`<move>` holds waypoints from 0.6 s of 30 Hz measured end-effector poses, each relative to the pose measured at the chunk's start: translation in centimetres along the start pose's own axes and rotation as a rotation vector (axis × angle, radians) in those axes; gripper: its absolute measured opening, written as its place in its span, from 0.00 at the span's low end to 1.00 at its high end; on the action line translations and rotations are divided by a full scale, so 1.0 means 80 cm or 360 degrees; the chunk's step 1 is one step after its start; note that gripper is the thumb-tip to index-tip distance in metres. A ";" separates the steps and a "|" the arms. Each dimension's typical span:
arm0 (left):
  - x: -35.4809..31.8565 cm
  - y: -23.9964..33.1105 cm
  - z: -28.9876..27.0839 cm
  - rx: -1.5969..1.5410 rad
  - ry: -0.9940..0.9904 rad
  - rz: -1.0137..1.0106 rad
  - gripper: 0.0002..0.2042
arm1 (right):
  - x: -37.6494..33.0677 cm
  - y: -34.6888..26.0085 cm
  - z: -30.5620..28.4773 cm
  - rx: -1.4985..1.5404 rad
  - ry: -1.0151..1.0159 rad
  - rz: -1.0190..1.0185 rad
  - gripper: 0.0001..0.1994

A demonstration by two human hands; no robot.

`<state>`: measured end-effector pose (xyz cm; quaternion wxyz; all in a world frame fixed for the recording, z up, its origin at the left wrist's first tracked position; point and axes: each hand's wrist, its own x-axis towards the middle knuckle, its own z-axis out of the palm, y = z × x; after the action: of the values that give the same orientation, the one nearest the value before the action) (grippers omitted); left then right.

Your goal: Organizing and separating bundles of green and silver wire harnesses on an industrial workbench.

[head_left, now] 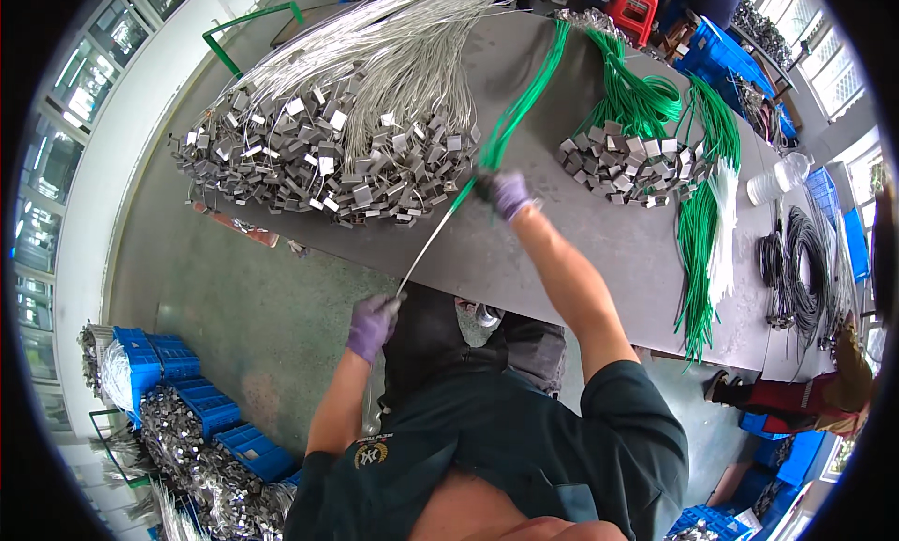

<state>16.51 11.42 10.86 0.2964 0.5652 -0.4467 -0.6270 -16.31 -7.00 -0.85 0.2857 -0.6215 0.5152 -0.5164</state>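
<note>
My left hand (373,326), in a purple glove, is closed on the lower end of a thin whitish strand (429,244). The strand runs taut up over the table's near edge and meets a long bundle of green wires (518,109). At the bundle's lower part is my right hand (506,193), gloved in purple with dark fingertips. Its fingers are somewhat blurred but look closed around the green wires. Left of the bundle lies a large heap of silvery wires (375,36) with grey metal block ends (309,157).
Coiled green wires with metal blocks (637,167) lie on the grey table (562,251). Further right are loose green wires (695,260), white strands (723,227), a clear bottle (779,179) and black coils (807,270). Blue crates (253,447) stand lower left; another person (815,401) is at right.
</note>
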 end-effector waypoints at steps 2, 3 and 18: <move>0.002 0.035 0.007 0.0193 0.0116 -0.0113 0.06 | -0.014 -0.111 0.040 0.0669 0.0037 0.1133 0.11; -0.001 0.032 0.003 0.0181 0.0134 -0.0113 0.06 | -0.012 -0.162 0.029 0.0725 -0.0054 0.1129 0.11; 0.039 0.069 0.027 0.0317 -0.0190 0.0024 0.06 | 0.031 -0.154 -0.025 0.0112 -0.0333 0.0602 0.06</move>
<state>13.06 6.83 14.30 0.2162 0.5501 -0.5280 -0.6098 -14.12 -5.19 11.54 0.4509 -0.5536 0.5719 -0.4039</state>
